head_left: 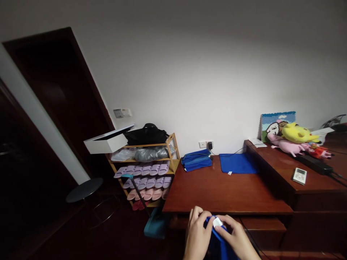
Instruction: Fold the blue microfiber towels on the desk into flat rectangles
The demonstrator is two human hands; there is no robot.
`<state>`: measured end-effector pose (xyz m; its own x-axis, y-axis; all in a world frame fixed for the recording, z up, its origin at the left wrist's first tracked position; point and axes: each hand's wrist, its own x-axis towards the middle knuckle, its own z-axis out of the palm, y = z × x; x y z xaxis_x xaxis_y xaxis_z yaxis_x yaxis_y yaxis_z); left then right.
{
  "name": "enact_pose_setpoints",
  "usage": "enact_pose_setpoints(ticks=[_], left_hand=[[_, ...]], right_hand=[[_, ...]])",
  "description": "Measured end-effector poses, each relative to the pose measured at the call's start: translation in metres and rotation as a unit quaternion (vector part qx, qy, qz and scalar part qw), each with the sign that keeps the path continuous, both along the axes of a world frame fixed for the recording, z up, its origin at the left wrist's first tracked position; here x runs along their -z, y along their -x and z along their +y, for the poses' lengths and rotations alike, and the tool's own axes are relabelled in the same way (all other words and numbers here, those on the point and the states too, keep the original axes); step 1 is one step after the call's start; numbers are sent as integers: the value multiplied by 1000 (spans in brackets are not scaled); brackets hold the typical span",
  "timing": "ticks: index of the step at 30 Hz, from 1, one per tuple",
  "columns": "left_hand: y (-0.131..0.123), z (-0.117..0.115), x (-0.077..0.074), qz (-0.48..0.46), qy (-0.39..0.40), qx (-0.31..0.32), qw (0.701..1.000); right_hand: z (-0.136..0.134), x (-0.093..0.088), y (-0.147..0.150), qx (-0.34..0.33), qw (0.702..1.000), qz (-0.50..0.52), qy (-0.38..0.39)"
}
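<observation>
A blue fabric bag [223, 249] hangs from both hands in front of the desk's near edge, its lower part cut off by the frame. My left hand [197, 231] pinches its upper edge between thumb and fingers. On the other side, my right hand [235, 231] grips the edge beside a small white tag [217, 222], with thumb and fingertips against it. On the desk [211, 191], a flat blue fabric bag [238, 163] with a white tag lies near the wall. To its left sits a folded blue fabric pile [197, 160].
A higher desk section [282, 169] on the right bears plush toys [298, 134], a black power strip [316, 165] and a small white device [299, 176]. Left of the desk stand a slipper rack [173, 164], a dustpan [155, 225] and a round stool [84, 190].
</observation>
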<state>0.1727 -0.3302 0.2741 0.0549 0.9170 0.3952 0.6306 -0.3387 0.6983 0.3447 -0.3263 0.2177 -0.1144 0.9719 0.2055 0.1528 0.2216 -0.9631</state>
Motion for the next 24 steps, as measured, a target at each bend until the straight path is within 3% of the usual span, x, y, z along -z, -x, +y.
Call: enact_pose_setpoints(ticks=[4, 8, 13, 18, 24], left_hand=[[-3, -4, -9, -27, -42, 23, 998], [0, -5, -20, -80, -40, 56, 994], [22, 0, -47, -77, -152, -11, 985], [51, 7, -75, -10, -258, -36, 965], [66, 6, -99, 16, -357, -73, 931]], right_hand=[[-1, 1, 2, -1, 1000, -4, -5], [-7, -11, 0, -23, 1000, -11, 9], [-15, -14, -17, -7, 997, -69, 12], [-19, -4, -42, 17, 991, -130, 5], [-22, 7, -58, 34, 982, -185, -14]])
